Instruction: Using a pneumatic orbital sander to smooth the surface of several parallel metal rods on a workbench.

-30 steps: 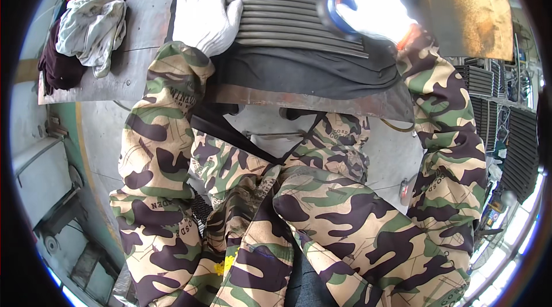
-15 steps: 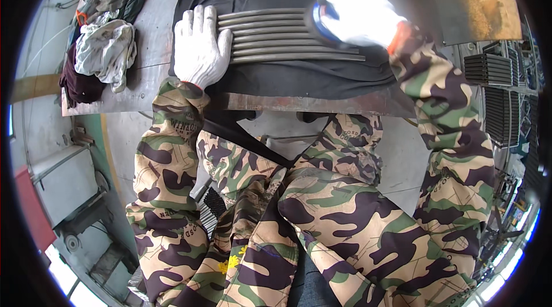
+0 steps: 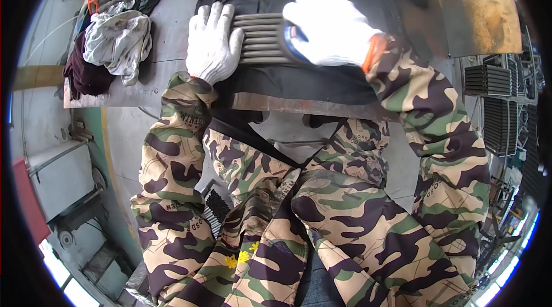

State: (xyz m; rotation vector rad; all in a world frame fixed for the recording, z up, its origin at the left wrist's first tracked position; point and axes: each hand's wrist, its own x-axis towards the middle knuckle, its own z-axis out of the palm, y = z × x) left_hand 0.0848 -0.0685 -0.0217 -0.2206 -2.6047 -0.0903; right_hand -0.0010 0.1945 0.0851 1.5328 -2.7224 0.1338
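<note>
Several grey metal rods point(image 3: 261, 40) lie side by side on a black cloth point(image 3: 328, 87) over the table. My left hand point(image 3: 213, 45), in a white knit glove, rests flat against their left ends with the fingers stretched out. My right hand point(image 3: 333, 31), also in a white glove, is wrapped round a blue-and-dark pad with a curved edge point(image 3: 294, 42); its exact kind I cannot make out. The pad sits over the middle of the rods, and the hand and pad hide their right ends.
White, grey and dark rags point(image 3: 118, 42) are heaped on the metal table point(image 3: 167, 74) at the left. A rust-brown sheet point(image 3: 477, 8) covers the far right corner. Beyond the table's right side stand stacks of dark bars point(image 3: 487, 80). My legs are under the front edge.
My right hand has moved left and slightly nearer along the rods with the pad. The left hand stays at the rod ends; the whole view has shifted a little.
</note>
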